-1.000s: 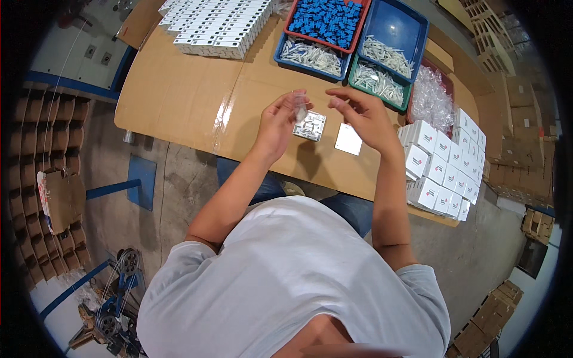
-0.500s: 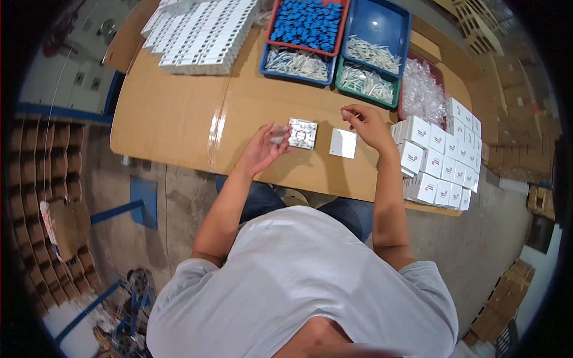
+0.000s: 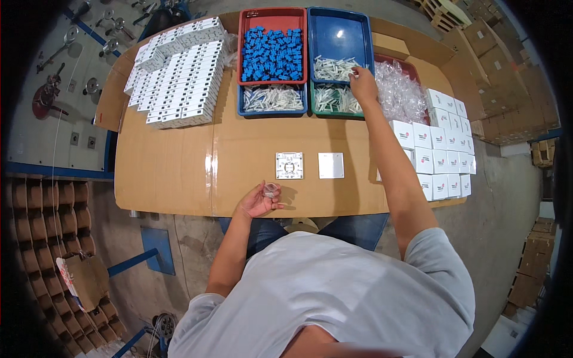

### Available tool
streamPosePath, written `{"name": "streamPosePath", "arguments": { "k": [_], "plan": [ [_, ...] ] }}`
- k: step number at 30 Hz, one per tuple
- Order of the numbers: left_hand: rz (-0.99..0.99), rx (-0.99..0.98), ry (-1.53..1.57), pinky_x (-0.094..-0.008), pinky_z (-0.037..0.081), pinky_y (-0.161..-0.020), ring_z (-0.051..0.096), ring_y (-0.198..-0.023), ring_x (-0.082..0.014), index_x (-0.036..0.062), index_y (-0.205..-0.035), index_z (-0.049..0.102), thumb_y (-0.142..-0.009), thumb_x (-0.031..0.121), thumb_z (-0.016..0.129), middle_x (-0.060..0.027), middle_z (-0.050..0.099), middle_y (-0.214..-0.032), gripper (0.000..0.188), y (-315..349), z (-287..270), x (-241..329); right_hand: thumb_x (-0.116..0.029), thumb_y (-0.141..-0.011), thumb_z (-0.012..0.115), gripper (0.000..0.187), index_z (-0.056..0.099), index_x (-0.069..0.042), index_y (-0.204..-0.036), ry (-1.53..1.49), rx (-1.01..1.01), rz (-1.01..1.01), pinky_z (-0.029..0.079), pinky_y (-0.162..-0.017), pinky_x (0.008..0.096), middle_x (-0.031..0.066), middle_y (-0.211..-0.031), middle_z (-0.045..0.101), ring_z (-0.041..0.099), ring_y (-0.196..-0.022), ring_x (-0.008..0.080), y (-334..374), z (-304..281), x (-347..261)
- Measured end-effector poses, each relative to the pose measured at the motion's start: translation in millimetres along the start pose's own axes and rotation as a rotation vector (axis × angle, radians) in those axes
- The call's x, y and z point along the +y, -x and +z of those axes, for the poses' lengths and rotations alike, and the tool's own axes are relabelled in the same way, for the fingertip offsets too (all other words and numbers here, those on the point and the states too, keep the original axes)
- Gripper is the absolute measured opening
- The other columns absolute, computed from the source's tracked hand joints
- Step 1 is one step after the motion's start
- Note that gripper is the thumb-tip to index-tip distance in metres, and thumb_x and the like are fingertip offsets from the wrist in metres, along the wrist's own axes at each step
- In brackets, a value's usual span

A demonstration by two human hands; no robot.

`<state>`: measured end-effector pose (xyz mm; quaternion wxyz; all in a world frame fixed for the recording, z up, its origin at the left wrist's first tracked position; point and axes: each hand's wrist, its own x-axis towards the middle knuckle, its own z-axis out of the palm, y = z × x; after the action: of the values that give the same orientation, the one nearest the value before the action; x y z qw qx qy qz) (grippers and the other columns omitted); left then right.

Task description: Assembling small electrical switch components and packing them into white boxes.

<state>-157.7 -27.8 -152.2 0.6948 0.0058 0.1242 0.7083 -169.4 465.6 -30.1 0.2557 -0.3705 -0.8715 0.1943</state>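
My left hand (image 3: 258,200), palm up near the table's front edge, holds a small clear plastic bag (image 3: 271,190) in curled fingers. My right hand (image 3: 363,86) reaches far forward, its fingertips drawn together at the right side of the blue tray (image 3: 339,36), beside the thin white pieces (image 3: 334,68) lying in its near end. Whatever may be between those fingertips is too small to make out. On the cardboard in front of me lie a square white frame plate (image 3: 289,166) with fittings on it and, to its right, a plain white square plate (image 3: 331,166).
A red tray (image 3: 242,45) of small blue parts stands left of the blue tray. Below them are a blue tray (image 3: 240,101) and a green tray (image 3: 316,113) of white pieces. Clear bags (image 3: 397,89) fill another tray. White boxes are stacked left (image 3: 179,89) and right (image 3: 441,143).
My right hand has gone forward from above the plain white plate to the blue tray. My left hand has drawn back from the frame plate, still holding the bag. The view has shifted.
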Motion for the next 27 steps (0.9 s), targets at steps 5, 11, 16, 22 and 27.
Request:
{"name": "streamPosePath", "arguments": {
  "k": [5,11,16,22,27],
  "plan": [
    [-0.033,0.021,0.029,-0.0503,0.051,-0.101,0.059,-0.09,-0.0206,0.0035,-0.126,0.064,-0.105,0.052,0.052,-0.0055,0.06,-0.1,0.054,-5,0,2,-0.024,-0.092,0.071,0.022,0.076,-0.011,-0.109,0.144,0.041,-0.128,0.055,-0.091,0.0495,0.0149,-0.117,0.065,0.063,-0.11,0.0385,-25,27,12],
    [-0.035,0.01,0.043,-0.052,0.048,-0.105,0.06,-0.094,-0.0213,0.0033,-0.126,0.064,-0.104,0.054,0.052,-0.0048,0.061,-0.1,0.056,-5,-1,1,-0.023,-0.092,0.069,0.018,0.077,-0.009,-0.1,0.049,-0.012,-0.124,0.055,-0.088,0.0473,0.0143,-0.106,0.07,0.067,-0.101,0.0381,-34,28,17],
    [0.006,0.004,0.024,-0.0523,0.047,-0.107,0.062,-0.095,-0.0208,0.0033,-0.127,0.063,-0.102,0.056,0.054,-0.0049,0.064,-0.105,0.059,-3,-2,-4,-0.021,-0.091,0.072,0.019,0.077,-0.007,-0.103,-0.238,0.014,-0.094,0.056,-0.081,0.0383,0.0133,-0.097,0.076,0.073,-0.09,0.0286,-32,-8,20],
    [0.271,-0.081,0.047,-0.0497,0.046,-0.109,0.064,-0.098,-0.0197,0.0065,-0.132,0.062,-0.103,0.054,0.055,-0.0039,0.067,-0.113,0.056,-20,20,-4,-0.008,-0.09,0.074,0.018,0.072,0.002,-0.105,-0.865,-0.124,0.018,0.051,-0.074,0.0233,0.0061,-0.094,0.077,0.069,-0.084,0.0102,24,-57,-3],
    [0.352,0.01,0.216,-0.0468,0.049,-0.106,0.066,-0.105,-0.0225,0.0069,-0.136,0.06,-0.104,0.051,0.055,-0.0046,0.071,-0.113,0.055,-60,112,19,-0.007,-0.093,0.075,0.016,0.069,0.0,-0.106,-0.931,-0.268,0.18,0.043,-0.066,0.0187,0.0035,-0.093,0.075,0.063,-0.081,0.0052,112,-116,-54]
  ]
}}
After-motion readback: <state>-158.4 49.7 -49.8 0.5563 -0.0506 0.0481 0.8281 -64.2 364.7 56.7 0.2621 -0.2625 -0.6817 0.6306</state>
